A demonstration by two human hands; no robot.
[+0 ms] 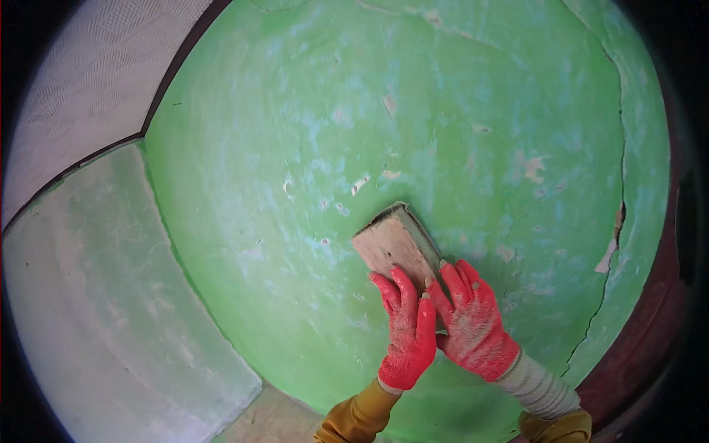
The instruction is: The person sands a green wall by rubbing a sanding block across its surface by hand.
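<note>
A worn wooden sanding block (393,238) lies tilted against the green painted wall (310,133). Dark, frayed material shows along its upper edge. My left hand (407,338), in a dusty red coated glove, has its fingertips on the block's lower face. Close beside it, my right hand (479,324), gloved alike, grips the block's lower right edge. The lower end of the block is hidden behind my fingers. Around it the paint is patchy, with pale blue areas and small chipped spots (360,184).
A long crack (621,149) runs down the wall's right side, with a broken-out piece of plaster (607,257). At left a paler green wall (111,299) meets this one at a corner. Above are a dark trim strip (180,61) and a white textured ceiling (105,72). A dark red surface (637,338) borders the right.
</note>
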